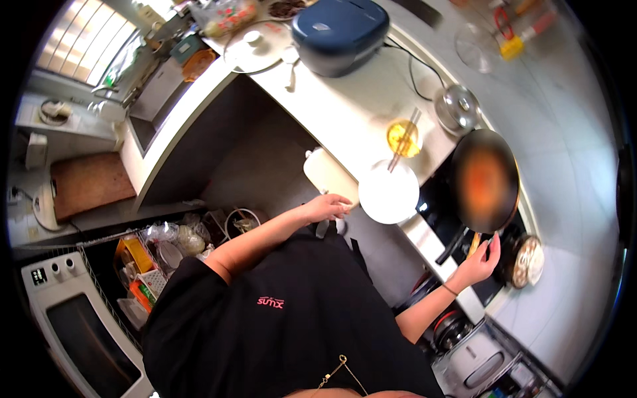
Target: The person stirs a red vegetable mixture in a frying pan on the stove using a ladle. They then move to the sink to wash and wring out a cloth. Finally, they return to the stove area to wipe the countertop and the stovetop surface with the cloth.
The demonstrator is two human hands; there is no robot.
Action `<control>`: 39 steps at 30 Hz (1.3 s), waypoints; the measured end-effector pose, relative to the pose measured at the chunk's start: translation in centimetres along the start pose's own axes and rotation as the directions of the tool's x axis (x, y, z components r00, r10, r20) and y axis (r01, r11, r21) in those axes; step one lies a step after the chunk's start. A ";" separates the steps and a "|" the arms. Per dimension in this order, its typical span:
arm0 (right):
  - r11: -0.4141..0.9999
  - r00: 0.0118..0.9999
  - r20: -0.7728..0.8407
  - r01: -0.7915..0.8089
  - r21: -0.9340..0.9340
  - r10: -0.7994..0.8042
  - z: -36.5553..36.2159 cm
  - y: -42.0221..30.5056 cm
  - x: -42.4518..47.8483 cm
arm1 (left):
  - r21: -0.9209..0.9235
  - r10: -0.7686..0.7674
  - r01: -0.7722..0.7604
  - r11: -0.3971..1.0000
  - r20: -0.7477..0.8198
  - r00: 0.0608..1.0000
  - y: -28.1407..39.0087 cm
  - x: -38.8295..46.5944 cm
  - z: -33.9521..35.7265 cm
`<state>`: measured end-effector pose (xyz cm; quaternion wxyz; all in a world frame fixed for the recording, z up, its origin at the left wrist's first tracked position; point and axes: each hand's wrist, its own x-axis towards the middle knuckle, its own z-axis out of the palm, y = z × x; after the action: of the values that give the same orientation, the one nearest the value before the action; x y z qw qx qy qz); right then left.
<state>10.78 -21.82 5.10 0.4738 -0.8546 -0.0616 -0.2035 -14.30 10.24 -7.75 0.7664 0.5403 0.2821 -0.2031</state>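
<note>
My right hand point(476, 262) is at the near rim of a dark frying pan point(512, 209) on the black stovetop point(433, 211). A wooden handle point(474, 244) lies beside its fingers; whether they grip it cannot be made out. Orange food point(481, 176) in the pan is blurred. My left hand point(328, 208) hangs in front of my body with loosely curled fingers, close to a cream rounded board-like object point(328, 174). Whether it holds something small is unclear. A bright white round dish point(388, 196) sits at the counter's edge. Chopsticks point(405, 139) span from it across a bowl of yellow food point(398, 134).
A metal lid point(458, 109) leans near the pan. Farther back are a blue appliance point(338, 30), a white spoon point(290, 69) and a glass lid point(259, 47). To the right stands a covered pot point(525, 261). Left are a wooden cutting board point(92, 184) and an oven point(87, 318).
</note>
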 end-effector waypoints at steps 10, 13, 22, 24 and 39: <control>0.909 0.256 0.946 -0.313 0.274 -0.197 24.3 -11.9 -13.8 | -0.345 0.051 -0.174 0.922 -0.336 0.940 -7.1 -7.6 -8.5; 0.899 0.081 0.944 -0.289 0.329 -0.319 29.4 -18.7 -17.6 | -0.460 0.009 -0.230 0.858 -0.433 0.901 -6.8 -10.0 -13.2; 0.951 -0.080 0.948 -0.059 0.304 -0.308 45.9 -29.8 -29.3 | -0.410 0.092 -0.429 0.805 -0.627 0.773 -3.6 -15.9 -35.5; 0.951 -0.096 0.946 -0.042 0.306 -0.308 49.2 -32.7 -31.3 | -0.408 0.114 -0.487 0.772 -0.664 0.739 -3.0 -17.5 -40.0; 0.985 -0.497 0.860 -0.168 0.035 -0.115 76.0 -43.8 -41.5 | -0.447 -0.185 -0.783 0.432 -0.894 0.409 -2.3 -22.6 -57.5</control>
<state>-17.98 69.08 -12.98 0.2565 -0.5615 -0.4340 0.6562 -45.12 63.78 -9.44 0.6907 0.1600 0.5554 0.4346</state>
